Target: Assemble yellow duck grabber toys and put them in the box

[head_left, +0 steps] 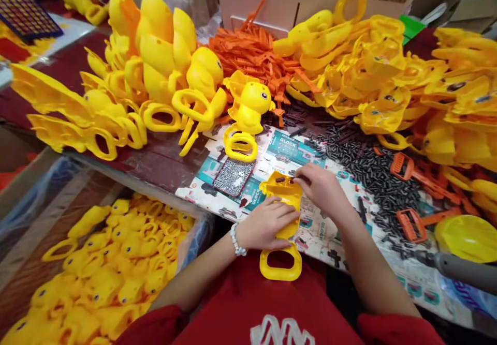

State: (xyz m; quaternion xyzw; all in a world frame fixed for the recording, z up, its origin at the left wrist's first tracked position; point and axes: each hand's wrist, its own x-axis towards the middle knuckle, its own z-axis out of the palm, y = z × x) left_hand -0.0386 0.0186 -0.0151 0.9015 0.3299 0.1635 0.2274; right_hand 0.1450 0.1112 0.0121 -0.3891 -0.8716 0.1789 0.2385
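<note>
While the yellow plastic duck-shaped shell (285,196) was steadied at lower centre under the left hand's (267,224) grip, a small dark peg (298,179) was pinched by the right hand (320,187).

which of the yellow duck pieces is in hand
The duck shell under the left hand, right hand at its top; all others lie untouched in heaps.

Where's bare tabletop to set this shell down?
Bare dark tabletop lies between the left yellow heap and the printed sheet, left of the left hand holding the yellow shell. Right of the right hand, black pins and orange parts crowd it.
</note>
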